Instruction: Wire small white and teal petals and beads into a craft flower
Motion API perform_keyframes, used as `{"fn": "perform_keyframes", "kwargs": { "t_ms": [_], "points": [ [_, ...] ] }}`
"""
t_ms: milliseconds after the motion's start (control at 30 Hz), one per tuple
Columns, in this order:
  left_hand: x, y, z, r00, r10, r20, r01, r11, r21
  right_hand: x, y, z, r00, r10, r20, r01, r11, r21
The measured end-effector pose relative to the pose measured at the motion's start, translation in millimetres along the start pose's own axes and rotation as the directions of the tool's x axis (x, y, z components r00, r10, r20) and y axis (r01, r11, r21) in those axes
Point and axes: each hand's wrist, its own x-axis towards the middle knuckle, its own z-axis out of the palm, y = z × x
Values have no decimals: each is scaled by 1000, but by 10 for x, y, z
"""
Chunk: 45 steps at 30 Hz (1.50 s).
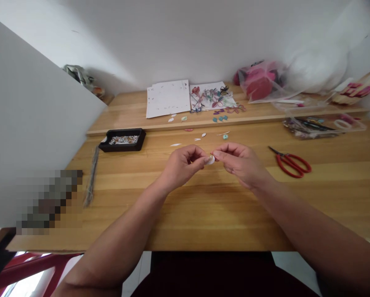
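Both my hands meet over the middle of the wooden table (203,206). My left hand (185,165) and my right hand (239,161) pinch a small white paper coil (210,160) between their fingertips, fingers curled in. Just beyond them lie several small white paper petals (176,144) and a little teal coil (225,136) on the tabletop.
Red-handled scissors (290,162) lie to the right. A black tray of beads (123,140) sits at the left with a bundle of thin strips (92,177) beside it. White sheets (168,98), a quilled flower sheet (211,98), plastic bags (262,84) and a clear box (321,123) stand at the back.
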Motion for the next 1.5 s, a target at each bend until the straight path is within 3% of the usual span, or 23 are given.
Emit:
{"fn": "perform_keyframes", "kwargs": {
  "t_ms": [233,433,700,867,1267,1500],
  "points": [
    [14,-15,30,998,-50,23,53,989,-137,-5,22,-5,997,76,-3,-76,995,61],
    [2,3,23,995,-92,49,98,988,-120,-2,66,-5,989,147,18,-148,983,108],
    [16,-3,27,997,-72,-1,72,993,-91,-27,19,-22,997,71,20,-71,997,24],
    [9,33,17,993,-119,-2,118,988,-96,-37,43,-12,999,-46,10,47,989,-139],
    [9,-69,17,995,-96,40,103,963,-250,-51,20,48,998,-69,-10,67,989,-129],
    [-7,-19,10,993,-114,34,119,964,-239,-59,67,18,992,-125,-30,115,966,-233]
  ]
}}
